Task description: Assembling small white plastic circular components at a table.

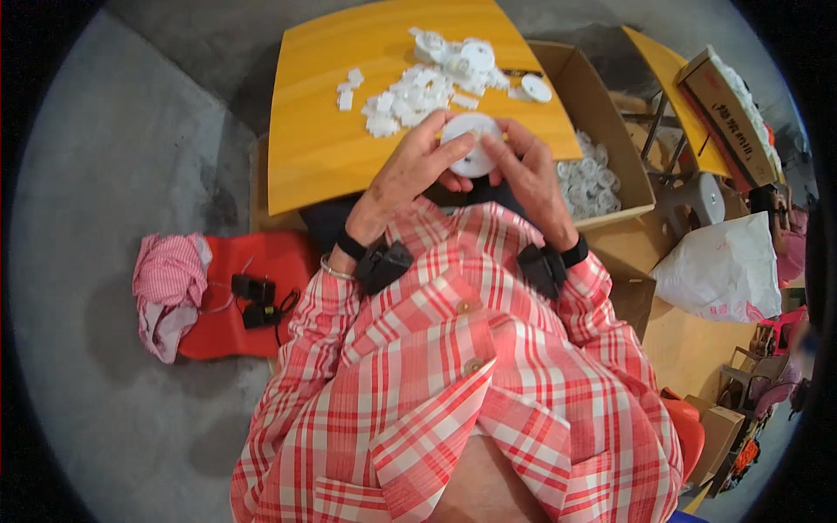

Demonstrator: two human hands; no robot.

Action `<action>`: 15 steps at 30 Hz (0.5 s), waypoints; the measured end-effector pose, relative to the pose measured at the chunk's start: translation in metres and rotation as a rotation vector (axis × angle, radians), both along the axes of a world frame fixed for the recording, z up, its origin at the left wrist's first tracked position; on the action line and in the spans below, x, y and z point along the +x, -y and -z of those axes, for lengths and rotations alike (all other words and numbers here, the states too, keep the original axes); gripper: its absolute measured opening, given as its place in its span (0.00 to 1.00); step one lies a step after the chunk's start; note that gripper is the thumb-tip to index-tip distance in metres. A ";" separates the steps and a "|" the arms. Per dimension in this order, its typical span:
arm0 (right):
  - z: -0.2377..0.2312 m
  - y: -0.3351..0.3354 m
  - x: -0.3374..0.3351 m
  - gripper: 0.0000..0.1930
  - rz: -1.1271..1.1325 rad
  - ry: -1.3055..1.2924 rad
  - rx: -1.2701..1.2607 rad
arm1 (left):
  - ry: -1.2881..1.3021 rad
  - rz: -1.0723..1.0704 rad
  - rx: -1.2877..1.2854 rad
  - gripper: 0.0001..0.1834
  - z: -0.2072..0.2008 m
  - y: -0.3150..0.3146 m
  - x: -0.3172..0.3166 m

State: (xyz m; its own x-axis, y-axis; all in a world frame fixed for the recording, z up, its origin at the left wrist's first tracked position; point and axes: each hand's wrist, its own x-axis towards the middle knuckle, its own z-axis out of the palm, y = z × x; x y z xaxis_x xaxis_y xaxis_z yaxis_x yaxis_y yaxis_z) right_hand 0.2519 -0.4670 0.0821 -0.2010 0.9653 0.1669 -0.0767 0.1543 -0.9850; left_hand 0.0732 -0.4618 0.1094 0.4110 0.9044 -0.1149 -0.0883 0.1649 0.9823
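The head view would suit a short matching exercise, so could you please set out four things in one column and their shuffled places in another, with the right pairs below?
Things
1. white disc
2. striped cloth
3. open cardboard box
4. small white pieces

Places
A. to the right of the yellow table, with round parts inside
B. heaped on the yellow table
C. held by the left hand and the right hand
D. draped over the red chair

Pairs: 1-C, 2-D, 3-A, 4-B
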 end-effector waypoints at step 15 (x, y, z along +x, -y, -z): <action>0.007 0.006 0.002 0.19 -0.029 -0.002 -0.030 | -0.092 0.089 0.080 0.19 0.011 0.002 0.000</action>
